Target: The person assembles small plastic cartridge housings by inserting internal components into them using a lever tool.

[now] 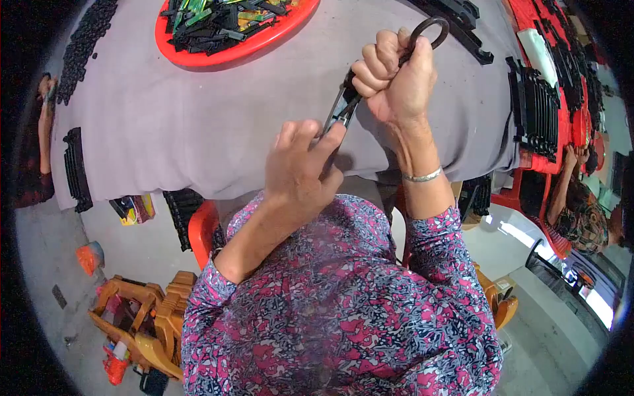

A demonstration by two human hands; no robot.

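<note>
My right hand (403, 79) is closed in a fist around a long black piece (352, 91) with a ring (432, 30) at its upper end. A narrow shiny metal part shows along the piece below the fist. My left hand (300, 162) grips the lower end of this same piece, fingers bent over it and thumb beneath. The piece slants from upper right to lower left, above the near part of the table. My fingers hide much of it, and I cannot make out its exact kind.
A grey cloth covers the table (218, 125). On it are a red tray (224, 63) of black and coloured strips, small black pieces (86, 46), long black parts (456, 26) and stacked black parts (538, 112). Other people sit at far left (43, 132) and right (581, 211).
</note>
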